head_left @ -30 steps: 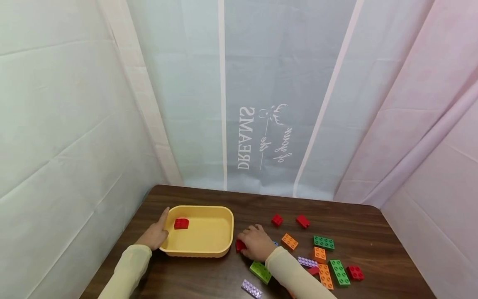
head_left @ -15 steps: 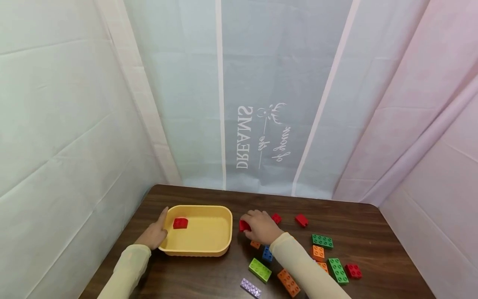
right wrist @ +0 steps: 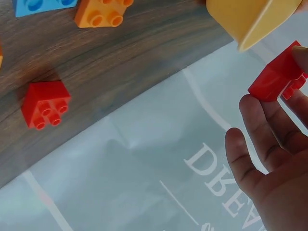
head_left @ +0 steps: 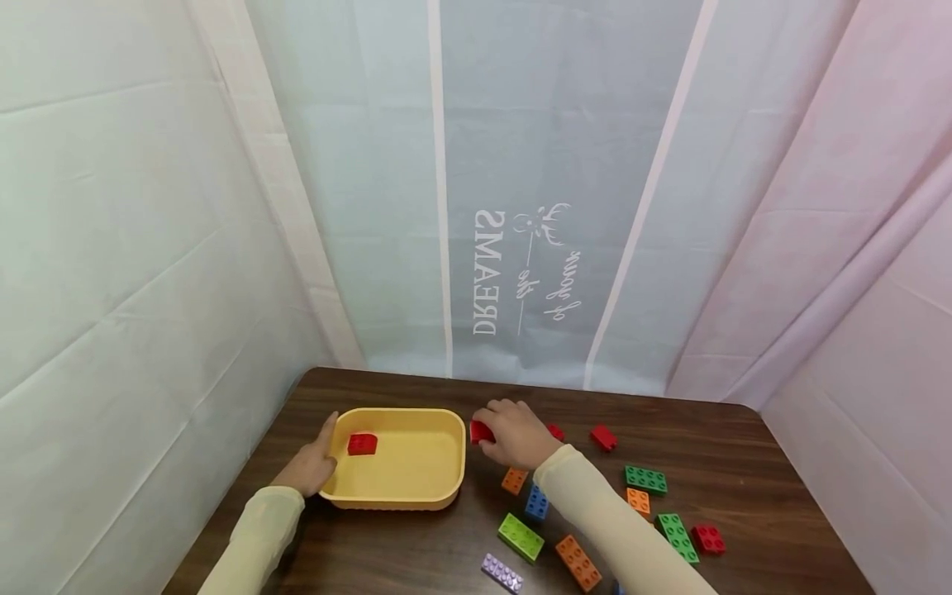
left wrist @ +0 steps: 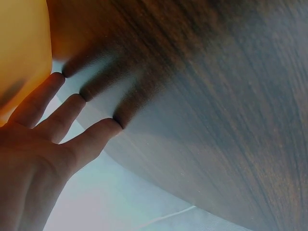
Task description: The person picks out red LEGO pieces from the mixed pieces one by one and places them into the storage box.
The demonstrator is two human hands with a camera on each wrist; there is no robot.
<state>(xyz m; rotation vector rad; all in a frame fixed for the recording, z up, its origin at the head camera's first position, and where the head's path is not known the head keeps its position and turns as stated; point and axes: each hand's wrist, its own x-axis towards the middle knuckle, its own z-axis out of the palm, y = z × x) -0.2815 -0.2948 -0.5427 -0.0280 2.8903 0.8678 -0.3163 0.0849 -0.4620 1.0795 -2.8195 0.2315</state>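
Observation:
My left hand (head_left: 308,469) lies along the left wall of a yellow tray (head_left: 402,503), one finger pointing up its rim. In the left wrist view several fingers (left wrist: 62,118) are spread fairly straight beside the tray's outer side, over the wood. Inside the tray, at the left, sits a red building block (head_left: 362,445). Just right of the tray, my right hand (head_left: 518,435) pinches another red building block (right wrist: 279,74) between thumb and fingers, raised off the table with its studs facing sideways. Part of that block is covered by the thumb.
Loose blocks lie right of the tray on the dark wooden table (head_left: 744,471): orange (head_left: 514,480), blue (head_left: 536,502), lime green (head_left: 521,537), purple (head_left: 502,573), and several further right. A red block (right wrist: 46,103) lies near the back edge. Fabric walls surround the table.
My right hand, holding the red block, has moved away from me along the tray's right side and lifted, uncovering orange and blue blocks. My left hand stays on the tray.

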